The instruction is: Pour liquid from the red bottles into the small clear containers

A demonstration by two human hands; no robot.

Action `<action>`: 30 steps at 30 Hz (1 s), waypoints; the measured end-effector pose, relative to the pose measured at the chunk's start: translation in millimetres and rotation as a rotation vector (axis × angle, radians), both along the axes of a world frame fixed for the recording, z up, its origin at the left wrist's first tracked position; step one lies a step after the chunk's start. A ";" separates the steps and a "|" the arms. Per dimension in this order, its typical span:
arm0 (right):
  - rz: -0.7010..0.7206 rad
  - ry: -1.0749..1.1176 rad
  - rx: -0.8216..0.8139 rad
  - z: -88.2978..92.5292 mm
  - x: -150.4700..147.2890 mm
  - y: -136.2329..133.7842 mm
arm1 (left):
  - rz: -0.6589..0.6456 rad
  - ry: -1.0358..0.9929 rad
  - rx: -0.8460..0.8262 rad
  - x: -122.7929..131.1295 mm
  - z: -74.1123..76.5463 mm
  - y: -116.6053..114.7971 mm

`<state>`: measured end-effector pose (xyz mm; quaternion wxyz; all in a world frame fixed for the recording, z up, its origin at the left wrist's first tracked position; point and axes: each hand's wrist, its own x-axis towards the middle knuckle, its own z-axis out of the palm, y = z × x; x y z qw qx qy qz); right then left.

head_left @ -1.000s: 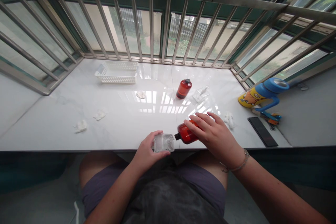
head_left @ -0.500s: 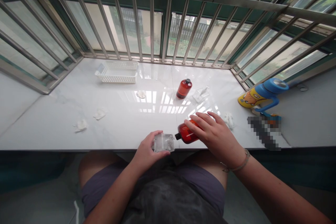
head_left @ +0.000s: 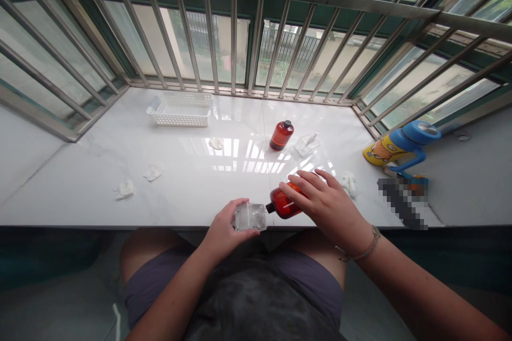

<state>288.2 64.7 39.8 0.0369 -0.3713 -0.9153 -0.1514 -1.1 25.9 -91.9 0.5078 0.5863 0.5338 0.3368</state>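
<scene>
Near the front edge of the white counter, my left hand (head_left: 230, 226) grips a small clear square container (head_left: 250, 217), fingers behind it and thumb in front. My right hand (head_left: 320, 202) is wrapped over a red-brown bottle (head_left: 283, 203), tipped on its side with its dark neck pointing left at the container's right edge. Whether liquid is flowing is too small to make out. Farther back stands a second red-brown bottle (head_left: 281, 136) with a black cap, partly filled. Right of it lies a clear pump-top piece (head_left: 307, 144).
A white perforated basket (head_left: 180, 119) sits at the back left by the window bars (head_left: 260, 37). Crumpled white tissues (head_left: 125, 190) are scattered on the counter (head_left: 192, 186). To the right stands a blue and yellow flask (head_left: 394, 144), with a blurred-out dark object (head_left: 402, 202) in front.
Both hands keep almost the same pose, with the bottle still tilted at the container. The view has shifted very slightly.
</scene>
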 end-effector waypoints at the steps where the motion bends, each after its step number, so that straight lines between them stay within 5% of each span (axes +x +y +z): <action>1: 0.003 -0.002 0.001 0.4 -0.2 0.3 | 0.001 0.000 0.000 -0.1 -0.2 0.1; 30: 0.049 -0.066 0.028 7.7 -7.3 5.5 | 0.005 -0.017 0.016 -0.5 -1.1 0.3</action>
